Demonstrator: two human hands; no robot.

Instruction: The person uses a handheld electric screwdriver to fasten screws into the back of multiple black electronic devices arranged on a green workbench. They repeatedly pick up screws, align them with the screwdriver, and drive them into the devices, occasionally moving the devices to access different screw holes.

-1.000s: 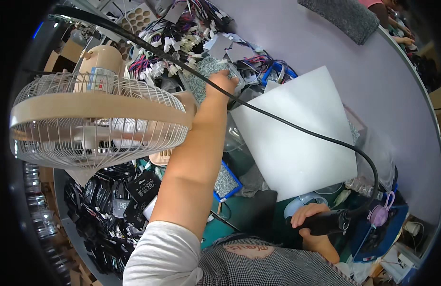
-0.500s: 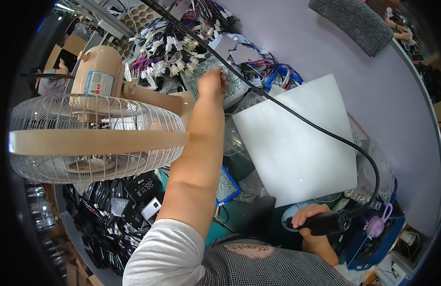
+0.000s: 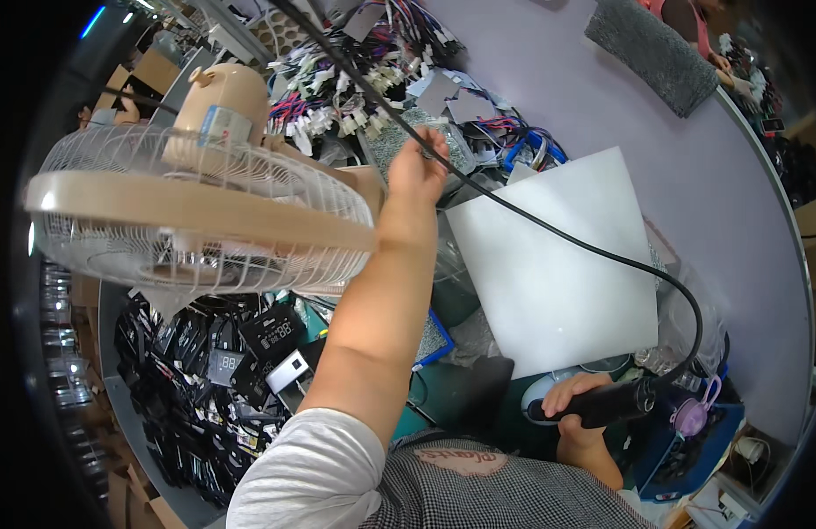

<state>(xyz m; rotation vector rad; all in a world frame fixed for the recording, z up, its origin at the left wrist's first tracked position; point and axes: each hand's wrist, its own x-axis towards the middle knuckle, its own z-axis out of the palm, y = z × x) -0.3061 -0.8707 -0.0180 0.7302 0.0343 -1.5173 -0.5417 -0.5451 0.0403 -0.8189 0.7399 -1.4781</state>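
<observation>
My left arm reaches forward to a shallow tray heaped with small grey metal pieces [image 3: 392, 141]. At the heap's near edge my left hand [image 3: 418, 166] has its fingers curled together; whatever is between them is too small to make out. Wrapped round a black cylindrical power screwdriver [image 3: 609, 406] is my right hand [image 3: 575, 397], low and to the right. The tool lies roughly level, and a thick black cable [image 3: 584, 242] leaves its right end, loops up and crosses just in front of my left fingers. Beside the right hand is a rounded pale blue object [image 3: 538, 401].
A beige caged fan [image 3: 205, 216] stands close left of my forearm. Wire harnesses [image 3: 337, 101] pile up behind it. Black display modules [image 3: 227, 366] fill the lower left. A white square sheet [image 3: 562, 264] lies centre right; a blue bin [image 3: 690, 467] is lower right.
My left hand has lifted slightly back from the heap, its fingers drawing nearer the cable. The whole view has shifted a little, and the fan's head appears turned. My right hand keeps its grip.
</observation>
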